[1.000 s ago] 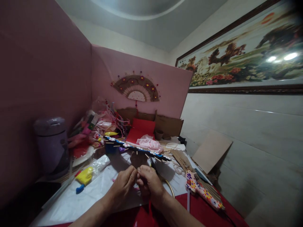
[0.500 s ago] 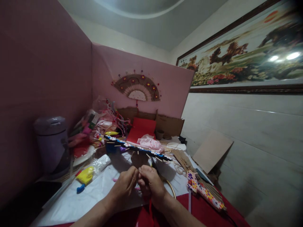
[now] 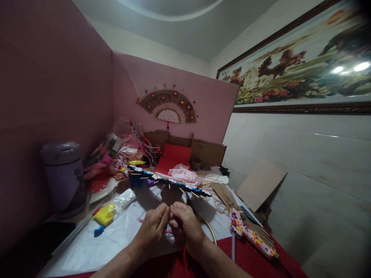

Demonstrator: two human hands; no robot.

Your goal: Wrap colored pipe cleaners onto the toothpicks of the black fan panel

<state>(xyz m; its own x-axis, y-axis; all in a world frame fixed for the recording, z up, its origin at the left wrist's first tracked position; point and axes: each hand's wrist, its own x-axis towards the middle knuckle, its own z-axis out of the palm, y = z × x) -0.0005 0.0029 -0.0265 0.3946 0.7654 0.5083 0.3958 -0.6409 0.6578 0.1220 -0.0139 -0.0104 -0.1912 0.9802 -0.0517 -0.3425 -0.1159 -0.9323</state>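
Note:
My left hand (image 3: 155, 226) and my right hand (image 3: 187, 224) meet fingertip to fingertip over the near edge of the table. Both are closed in a pinch; what lies between the fingertips is too small to make out. A red ribbon (image 3: 185, 260) hangs down from beneath my right hand. Just beyond the hands a black strip-like piece (image 3: 171, 181), edged with white and blue flower shapes and thin sticks, stands seen nearly edge-on. Gold-handled scissors (image 3: 209, 229) lie beside my right hand, partly hidden by it. Small pink pieces (image 3: 141, 220) show near my left hand.
Left are a lidded purple container (image 3: 64, 179) and yellow-and-blue clay (image 3: 104, 216) in plastic. Red card (image 3: 175, 154) and pink spotted cloth (image 3: 184, 175) lie behind. A flower-patterned glue gun (image 3: 252, 235) rests right. A decorated fan (image 3: 169, 106) hangs on the pink panel.
Hands stay pinched together in nearly the same place. The red ribbon below my right hand has shifted slightly, and the whole view has moved a little.

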